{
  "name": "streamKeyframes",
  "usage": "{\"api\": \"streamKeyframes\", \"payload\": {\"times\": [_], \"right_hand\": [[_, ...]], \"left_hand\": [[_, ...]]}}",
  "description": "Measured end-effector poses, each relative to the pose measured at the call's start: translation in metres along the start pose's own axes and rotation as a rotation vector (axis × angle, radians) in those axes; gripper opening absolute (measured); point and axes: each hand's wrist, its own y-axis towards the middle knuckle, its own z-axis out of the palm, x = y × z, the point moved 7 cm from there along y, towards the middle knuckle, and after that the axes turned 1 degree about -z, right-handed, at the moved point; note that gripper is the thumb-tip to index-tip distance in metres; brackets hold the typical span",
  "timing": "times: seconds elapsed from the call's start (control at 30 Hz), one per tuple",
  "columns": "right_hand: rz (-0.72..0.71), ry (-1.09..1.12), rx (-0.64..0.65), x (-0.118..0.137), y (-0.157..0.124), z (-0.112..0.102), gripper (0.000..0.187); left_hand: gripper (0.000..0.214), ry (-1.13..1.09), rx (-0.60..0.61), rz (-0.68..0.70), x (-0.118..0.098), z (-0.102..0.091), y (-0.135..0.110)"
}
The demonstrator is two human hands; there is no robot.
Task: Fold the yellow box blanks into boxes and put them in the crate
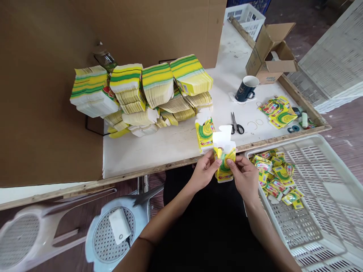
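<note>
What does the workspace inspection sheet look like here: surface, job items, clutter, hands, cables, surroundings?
Surface: white table with a wooden rim.
Job's things: carton, top flaps open, in both hands; second carton upright at the table edge; stacks of flat cartons at the back; pile of yellow-green packs in the tray.
Clutter: scissors, mug, box, rubber bands, loose flats.
Grippers: left hand and right hand both pinch the carton.
Cables: short dark lead from a white block on the stool.
Surroundings: cardboard sheet left and behind; crates right.
</note>
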Motion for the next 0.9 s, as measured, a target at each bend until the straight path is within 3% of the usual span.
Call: {"api": "streamKeyframes", "payload": {"times": [0.2, 0.57, 0.77, 0.9], "right_hand": [[-0.122, -0.157, -0.032, 0.008, -0.001, -0.001, 0.031], [-0.204, -0.205, -0.027, 0.013, -0.005, 0.004, 0.024], [-0.191, -0.155, 0.004, 0.008, 0.001, 0.0, 0.024], [-0.235, -0.114, 0.092, 0.012, 0.006, -0.005, 0.056]], "left_hand": [[0.06, 0.06, -0.133, 0.045, -0.006, -0.01, 0.0], [0.045, 0.087, -0.223, 0.041, -0.001, -0.016, 0.0], [0.074, 0.142, -0.164, 0.045, -0.003, -0.017, -0.006], [0.075, 0.174, -0.023, 0.054, -0.013, -0.012, -0.009]]}}
